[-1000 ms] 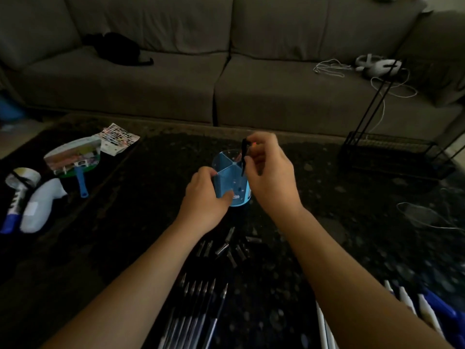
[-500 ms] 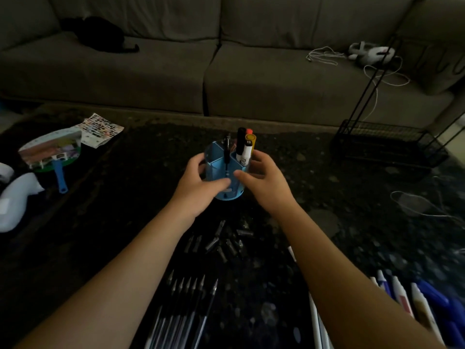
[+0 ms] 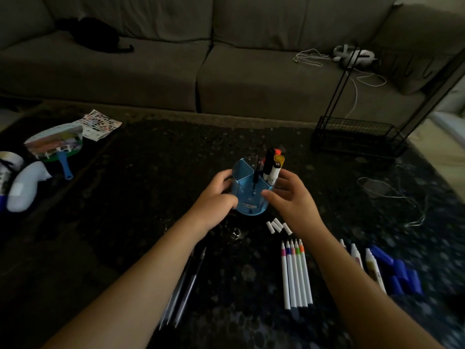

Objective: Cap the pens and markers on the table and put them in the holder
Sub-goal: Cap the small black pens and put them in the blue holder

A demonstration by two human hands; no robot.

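The blue round holder (image 3: 247, 206) stands on the dark table with a black pen (image 3: 256, 176) in one compartment and a few capped markers (image 3: 273, 170) in another. My left hand (image 3: 216, 195) grips the holder's left side. My right hand (image 3: 293, 200) is beside its right side, thumb touching the front, fingers loose and spread. A few white caps (image 3: 278, 225) lie just below my right hand. Uncapped white pens (image 3: 295, 273) with coloured tips lie in a row near me. Clear pens (image 3: 187, 285) show beside my left forearm. White markers (image 3: 372, 265) and blue caps (image 3: 400, 273) lie at the right.
A grey sofa (image 3: 226, 71) runs along the far side. A black wire rack (image 3: 357, 137) stands at the back right, with a thin cable (image 3: 392, 195) in front of it. A hand fan (image 3: 55, 144), sticker sheet (image 3: 100, 122) and white bottle (image 3: 25, 185) lie at the left.
My right hand let a black pen go into the holder, came down beside it, and its fingers have now loosened. The view has swung right, showing the white pens and caps.
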